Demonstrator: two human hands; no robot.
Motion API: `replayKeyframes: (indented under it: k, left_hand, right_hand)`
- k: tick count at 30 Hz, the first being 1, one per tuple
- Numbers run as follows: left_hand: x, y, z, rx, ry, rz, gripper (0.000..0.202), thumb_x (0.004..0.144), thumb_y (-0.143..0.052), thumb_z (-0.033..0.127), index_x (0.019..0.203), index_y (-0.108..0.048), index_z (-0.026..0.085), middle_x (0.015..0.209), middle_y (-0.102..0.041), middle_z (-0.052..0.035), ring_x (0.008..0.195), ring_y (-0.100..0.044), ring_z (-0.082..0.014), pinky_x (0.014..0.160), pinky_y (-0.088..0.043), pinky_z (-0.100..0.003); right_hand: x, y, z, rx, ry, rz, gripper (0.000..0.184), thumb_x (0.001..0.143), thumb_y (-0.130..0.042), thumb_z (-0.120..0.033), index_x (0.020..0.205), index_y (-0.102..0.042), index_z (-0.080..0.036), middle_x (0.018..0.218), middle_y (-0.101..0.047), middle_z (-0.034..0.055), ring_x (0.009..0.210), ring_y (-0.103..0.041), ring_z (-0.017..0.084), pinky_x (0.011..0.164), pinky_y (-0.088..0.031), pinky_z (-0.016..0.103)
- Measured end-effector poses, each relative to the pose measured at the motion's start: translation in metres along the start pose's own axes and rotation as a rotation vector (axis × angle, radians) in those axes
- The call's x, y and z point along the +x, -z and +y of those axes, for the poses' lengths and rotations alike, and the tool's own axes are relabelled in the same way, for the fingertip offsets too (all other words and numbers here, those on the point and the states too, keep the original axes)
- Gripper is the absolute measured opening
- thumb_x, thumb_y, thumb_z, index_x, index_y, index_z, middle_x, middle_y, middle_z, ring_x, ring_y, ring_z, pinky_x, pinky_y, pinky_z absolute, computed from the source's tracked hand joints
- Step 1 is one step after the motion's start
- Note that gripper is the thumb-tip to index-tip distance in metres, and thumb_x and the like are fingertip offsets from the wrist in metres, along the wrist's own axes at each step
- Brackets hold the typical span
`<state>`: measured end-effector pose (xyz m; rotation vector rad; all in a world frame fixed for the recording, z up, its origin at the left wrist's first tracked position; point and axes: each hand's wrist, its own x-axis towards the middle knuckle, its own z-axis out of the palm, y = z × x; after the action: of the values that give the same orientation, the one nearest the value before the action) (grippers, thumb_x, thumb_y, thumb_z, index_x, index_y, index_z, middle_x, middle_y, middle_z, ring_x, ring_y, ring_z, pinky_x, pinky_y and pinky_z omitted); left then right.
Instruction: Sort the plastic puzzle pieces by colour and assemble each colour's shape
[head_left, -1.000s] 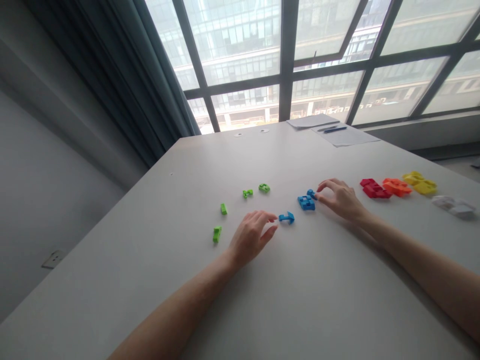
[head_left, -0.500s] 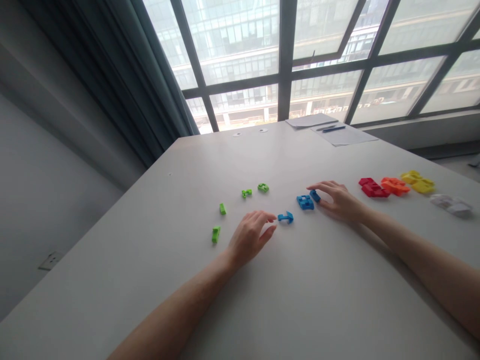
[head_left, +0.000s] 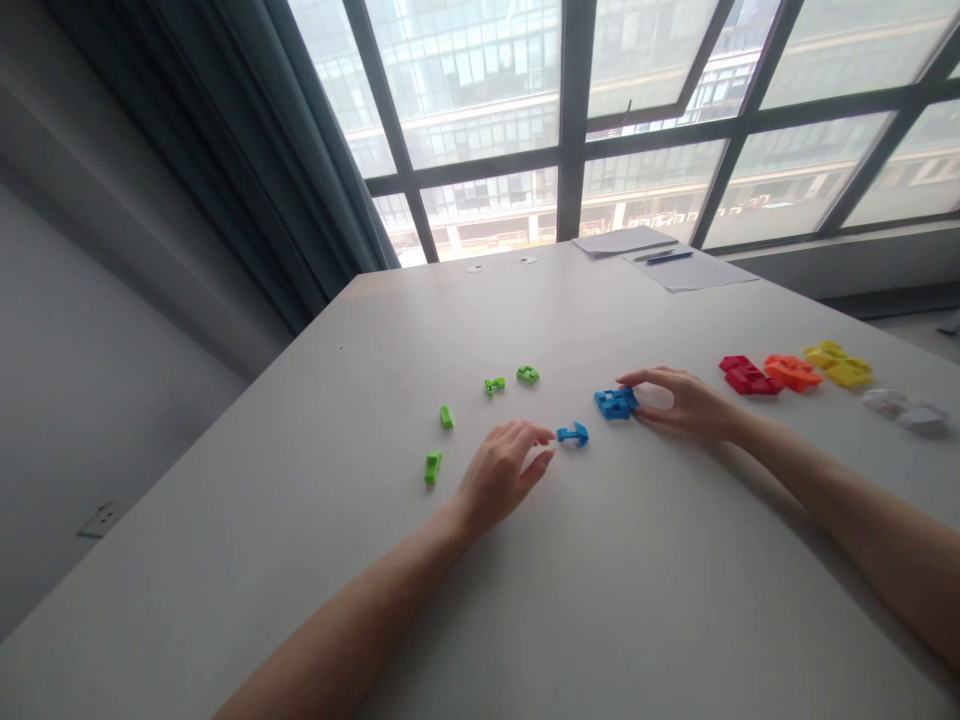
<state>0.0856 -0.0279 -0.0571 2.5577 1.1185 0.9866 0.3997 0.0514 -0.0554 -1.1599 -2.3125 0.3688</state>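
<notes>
Here your right hand [head_left: 686, 403] pinches the blue block cluster [head_left: 615, 403] on the worktop [head_left: 600, 580]. Your left hand [head_left: 501, 474] rests half-curled, fingers holding nothing, just beside the blue anchor-shaped piece [head_left: 573, 434].

Four small green pieces [head_left: 487, 410] lay scattered on the white table [head_left: 600, 600] toward its left side: two close together farther back, two apart nearer the left edge. Toward the right edge sat a row of assembled clusters, a red one [head_left: 741, 376], an orange one [head_left: 791, 372] just beside it, and a yellow one [head_left: 838, 364] next in line, with a white one [head_left: 904, 410] nearer the right edge. At the far edge lay sheets of paper [head_left: 660, 255] with a blue pen [head_left: 669, 258] on them. Two small round discs [head_left: 501, 265] sat near the far edge. Behind stood a dark-framed window [head_left: 570, 120] and a grey curtain [head_left: 247, 170].
</notes>
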Motion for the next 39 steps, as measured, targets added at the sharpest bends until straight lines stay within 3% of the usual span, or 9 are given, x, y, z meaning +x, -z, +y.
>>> replayKeyframes:
  k: [10,17,20,28,33,39]
  left_hand:
    - [0.000,0.000,0.000,-0.018,0.006,-0.007,0.010,0.092,-0.052,0.019,0.101,-0.056,0.018,0.093,-0.067,-0.0048,0.089,-0.063,-0.0184,0.084,-0.048,-0.034]
    - [0.000,0.000,0.000,-0.020,0.010,-0.019,0.010,0.092,-0.052,0.020,0.101,-0.057,0.018,0.095,-0.067,-0.0050,0.090,-0.063,-0.0190,0.085,-0.048,-0.034]
    - [0.000,0.001,0.000,-0.019,0.008,-0.018,0.009,0.092,-0.052,0.020,0.100,-0.057,0.018,0.095,-0.067,-0.0051,0.091,-0.063,-0.0191,0.085,-0.048,-0.034]
    - [0.001,0.000,0.000,-0.006,0.017,-0.024,0.009,0.092,-0.052,0.020,0.100,-0.057,0.019,0.096,-0.067,-0.0054,0.092,-0.062,-0.0196,0.086,-0.047,-0.035]
    - [0.001,0.000,0.000,0.021,0.033,-0.045,0.010,0.092,-0.052,0.020,0.100,-0.058,0.019,0.100,-0.066,-0.0054,0.096,-0.061,-0.0201,0.089,-0.046,-0.037]
    - [0.001,0.000,0.000,0.031,0.059,-0.046,0.012,0.092,-0.053,0.020,0.102,-0.058,0.019,0.103,-0.065,-0.0053,0.099,-0.060,-0.0201,0.092,-0.046,-0.037]
  right_hand:
    - [0.001,-0.001,0.004,0.093,-0.027,-0.011,0.052,0.081,-0.061,-0.051,0.126,-0.058,-0.025,0.113,-0.071,0.0068,0.104,-0.066,0.028,0.093,-0.050,0.045]
    - [-0.001,0.001,0.006,0.158,-0.042,-0.076,0.054,0.081,-0.063,-0.046,0.130,-0.055,-0.025,0.125,-0.065,0.0071,0.116,-0.060,0.029,0.101,-0.046,0.045]
    - [-0.002,0.003,0.003,0.138,-0.030,-0.043,0.047,0.084,-0.060,-0.042,0.128,-0.056,-0.026,0.129,-0.063,0.0065,0.118,-0.058,0.028,0.103,-0.045,0.045]
    - [0.001,-0.012,-0.041,-0.043,0.220,0.180,0.019,0.091,-0.052,-0.028,0.106,-0.063,-0.025,0.107,-0.070,0.0063,0.106,-0.061,0.024,0.092,-0.045,0.043]
    - [-0.001,-0.034,-0.076,-0.178,0.361,0.081,0.020,0.092,-0.054,-0.029,0.110,-0.060,-0.026,0.108,-0.070,0.0038,0.110,-0.058,0.023,0.095,-0.036,0.041]
    - [-0.003,-0.048,-0.078,-0.264,0.246,0.031,0.038,0.089,-0.060,-0.038,0.124,-0.053,-0.024,0.119,-0.066,0.0090,0.117,-0.053,0.028,0.097,-0.031,0.047]
